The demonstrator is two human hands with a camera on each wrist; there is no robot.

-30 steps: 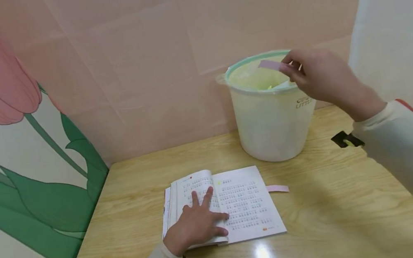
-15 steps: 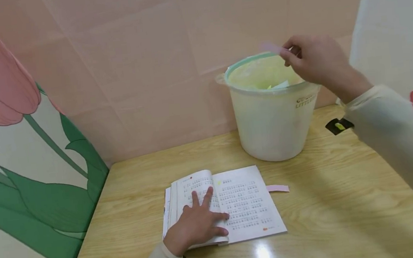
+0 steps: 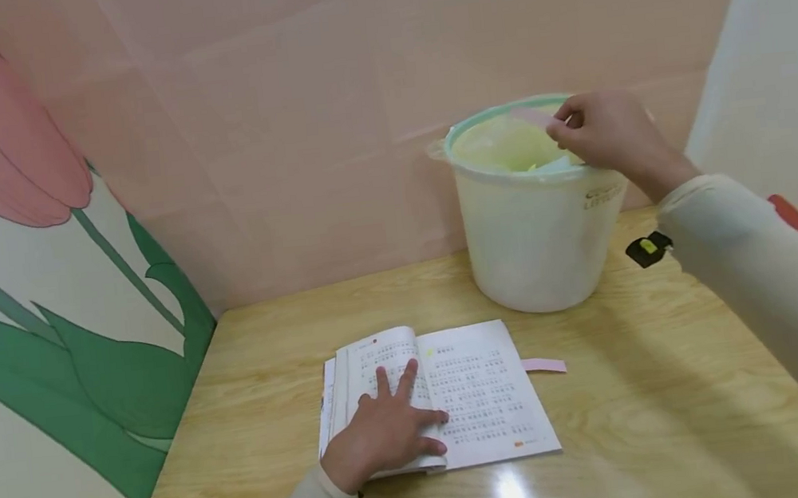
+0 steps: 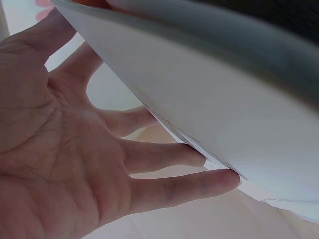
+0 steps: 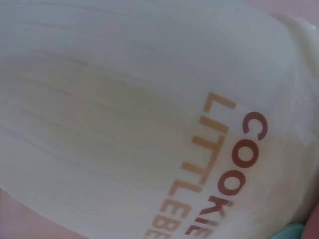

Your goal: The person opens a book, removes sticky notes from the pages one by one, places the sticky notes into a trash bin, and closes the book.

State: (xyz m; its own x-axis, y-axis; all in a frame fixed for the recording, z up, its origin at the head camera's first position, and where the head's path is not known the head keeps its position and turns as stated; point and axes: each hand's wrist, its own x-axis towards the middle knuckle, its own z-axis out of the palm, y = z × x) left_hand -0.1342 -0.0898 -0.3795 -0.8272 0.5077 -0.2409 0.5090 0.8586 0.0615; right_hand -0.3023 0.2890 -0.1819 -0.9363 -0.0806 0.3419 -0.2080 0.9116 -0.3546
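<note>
Pink paper strips, two of them as far as I could count: one was pinched between the thumb and fingertips of the right hand (image 3: 605,137), held over the open mouth of the bucket (image 3: 543,251), and that pink strip (image 3: 534,116) looked blurry, so no detail on it. The other strip (image 3: 544,365) lay flat on the wooden table (image 3: 675,415), its end touching the right edge of the book, well apart from the bucket.

One bucket, whitish plastic with a green rim, stood at the back of the table against the pink wall (image 3: 328,111). It had a pale liner bag in it, and a few bits of paper showed inside near the top, something light blue and a bit of yellow. Couldn't tell how many pieces. The right wrist view only showed the bucket's side (image 5: 124,124) up close, with brown lettering.

One book (image 3: 456,392) lay open on the table. The left hand (image 3: 388,434) rested flat on its left page, fingers spread and straight, not gripping anything. In the left wrist view the fingers (image 4: 164,159) touched the edge of a page (image 4: 209,99).

One small black clip (image 3: 647,247) with a yellow spot sat by the right sleeve (image 3: 755,279).
</note>
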